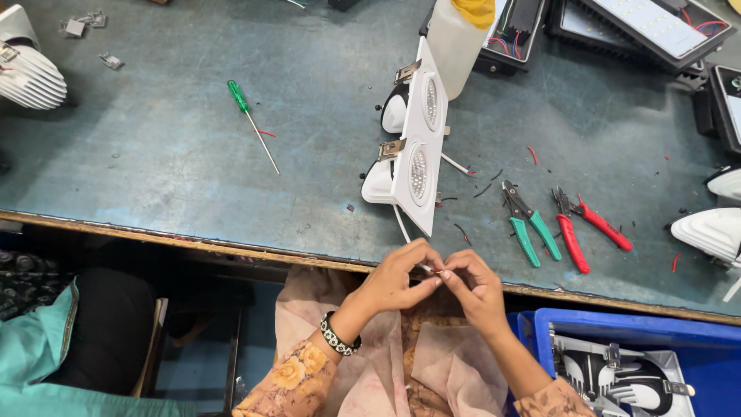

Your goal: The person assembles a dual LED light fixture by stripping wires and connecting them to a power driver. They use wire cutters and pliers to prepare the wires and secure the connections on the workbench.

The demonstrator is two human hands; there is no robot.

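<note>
A white twin-lamp light fixture (413,143) stands on its edge near the front of the grey-blue bench (177,154). A thin white wire (402,228) runs from it down to my hands. My left hand (397,279) and my right hand (472,292) meet just below the bench's front edge. Both pinch the end of that wire between their fingertips. A beaded bracelet sits on my left wrist.
Green-handled pliers (527,224) and red-handled pliers (580,228) lie right of the fixture. A green screwdriver (251,122) lies to its left. Black lamp housings (656,31) stand at the back right. A blue crate (698,340) holds fixtures at lower right. A person in teal (38,363) sits at left.
</note>
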